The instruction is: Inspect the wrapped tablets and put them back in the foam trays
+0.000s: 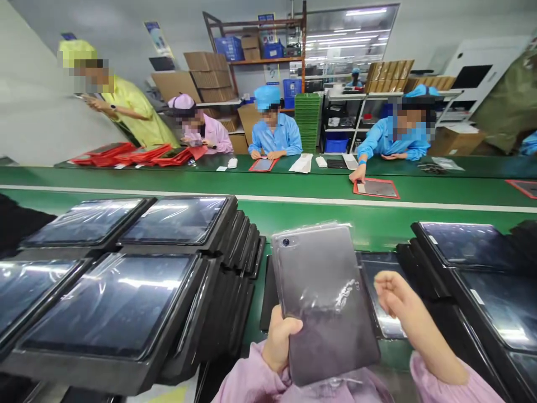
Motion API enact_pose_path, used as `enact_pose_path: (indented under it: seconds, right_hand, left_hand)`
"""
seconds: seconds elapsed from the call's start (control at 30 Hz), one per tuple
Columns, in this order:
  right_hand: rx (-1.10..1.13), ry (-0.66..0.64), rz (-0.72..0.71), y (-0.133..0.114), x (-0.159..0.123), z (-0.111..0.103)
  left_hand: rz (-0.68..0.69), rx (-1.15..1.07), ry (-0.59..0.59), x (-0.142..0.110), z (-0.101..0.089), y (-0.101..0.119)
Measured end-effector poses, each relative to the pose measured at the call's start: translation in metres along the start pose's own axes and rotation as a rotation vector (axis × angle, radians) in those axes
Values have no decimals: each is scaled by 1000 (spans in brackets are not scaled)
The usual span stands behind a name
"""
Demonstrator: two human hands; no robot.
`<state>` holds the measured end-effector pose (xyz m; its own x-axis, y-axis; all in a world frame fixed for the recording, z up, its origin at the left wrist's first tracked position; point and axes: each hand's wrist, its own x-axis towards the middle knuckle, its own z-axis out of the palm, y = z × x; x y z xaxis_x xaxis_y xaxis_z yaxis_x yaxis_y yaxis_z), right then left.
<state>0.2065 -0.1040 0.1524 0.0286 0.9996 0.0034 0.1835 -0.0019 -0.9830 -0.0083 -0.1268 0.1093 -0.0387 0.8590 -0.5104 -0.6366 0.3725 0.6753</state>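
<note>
My left hand grips a grey tablet by its left edge, thumb across the back. The tablet is upright and tilted slightly, camera side toward me, with clear plastic film wrapped around it. Off its right edge, my right hand is raised with fingers curled in, and nothing shows in them. Beneath that hand, another tablet lies screen up on the green table. Part of a black object shows behind the held tablet's left side.
Tall stacks of tablets in black trays stand at left; more stacked tablets are at right. A green conveyor belt runs across. Beyond it several co-workers handle tablets in red sleeves; red sleeves are piled at far left.
</note>
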Motion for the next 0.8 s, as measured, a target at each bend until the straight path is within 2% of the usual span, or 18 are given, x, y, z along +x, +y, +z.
enact_pose_path:
  seconds: [0.07, 0.17, 0.23, 0.33, 0.4, 0.47, 0.53, 0.6, 0.67, 0.73, 0.8]
  right_hand:
    - [-22, -18, 105, 15, 11, 11]
    - [-3, -210, 179, 34, 15, 38]
    - [68, -255, 208, 42, 14, 48]
    - [173, -193, 269, 46, 13, 39]
    - [155, -114, 238, 41, 13, 24]
    - [-37, -27, 169, 33, 15, 14]
    - [-421, 17, 178, 25, 19, 19]
    - [-851, -14, 264, 22, 25, 39]
    - [-1126, -88, 278, 26, 32, 67]
    - [-1196, -159, 211, 36, 38, 94]
    - [-1156, -215, 153, 48, 41, 113]
  left_hand:
    - [5, -7, 23, 1, -5, 3]
    - [-30, 54, 90, 1, -15, 11]
    - [-47, 129, 119, 0, -24, 20]
    - [-21, 232, 148, 0, -35, 37]
    - [26, 290, 215, 1, -41, 46]
    - [91, 332, 281, 3, -46, 52]
    - [150, 357, 312, 3, -48, 54]
    - [184, 354, 315, 3, -48, 53]
    - [197, 328, 302, 1, -46, 52]
    - [202, 285, 280, -1, -43, 52]
    - [186, 236, 254, -5, -41, 51]
